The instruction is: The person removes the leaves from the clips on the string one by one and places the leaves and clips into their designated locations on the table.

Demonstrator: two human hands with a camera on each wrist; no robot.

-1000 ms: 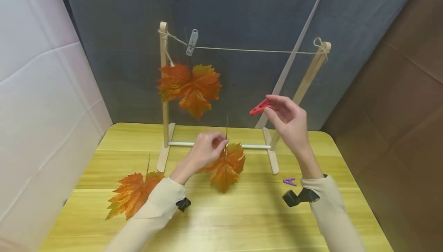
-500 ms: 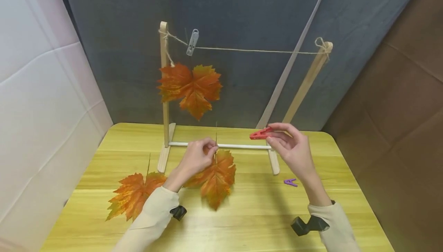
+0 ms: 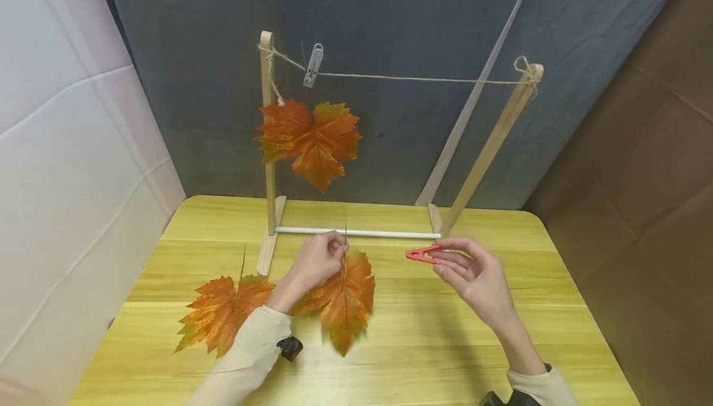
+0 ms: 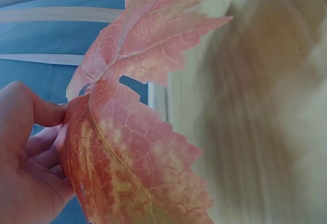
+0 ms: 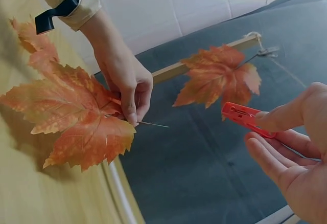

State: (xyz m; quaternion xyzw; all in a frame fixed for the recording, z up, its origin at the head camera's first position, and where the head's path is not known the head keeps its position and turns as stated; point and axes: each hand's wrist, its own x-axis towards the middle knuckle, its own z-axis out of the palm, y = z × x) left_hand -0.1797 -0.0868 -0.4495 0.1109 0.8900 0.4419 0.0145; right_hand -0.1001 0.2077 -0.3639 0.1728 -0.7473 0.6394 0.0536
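Observation:
My left hand (image 3: 317, 263) pinches the stem of an orange maple leaf (image 3: 348, 301), which hangs below the fingers just over the table. In the left wrist view that leaf (image 4: 127, 147) covers much of the picture beside the thumb. My right hand (image 3: 479, 276) holds a red clothespin (image 3: 421, 254) by its handle end between thumb and fingers, its nose toward the left. A gap lies between clothespin and leaf. Another maple leaf (image 3: 323, 140) hangs from the string (image 3: 401, 77) by a clear clothespin (image 3: 314, 65). A third leaf (image 3: 217, 313) lies on the table, partly behind my left forearm.
A wooden frame, with a left post (image 3: 269, 177) and a leaning right post (image 3: 490, 146), carries the string. A white rod (image 3: 390, 233) joins its feet low down. The yellow wood-grain table (image 3: 423, 356) meets a dark cloth backdrop (image 3: 390, 140).
My right hand has come down with the red clothespin to near the height of my left hand. My left hand has moved slightly left and down with its leaf. The purple clothespin is now out of sight.

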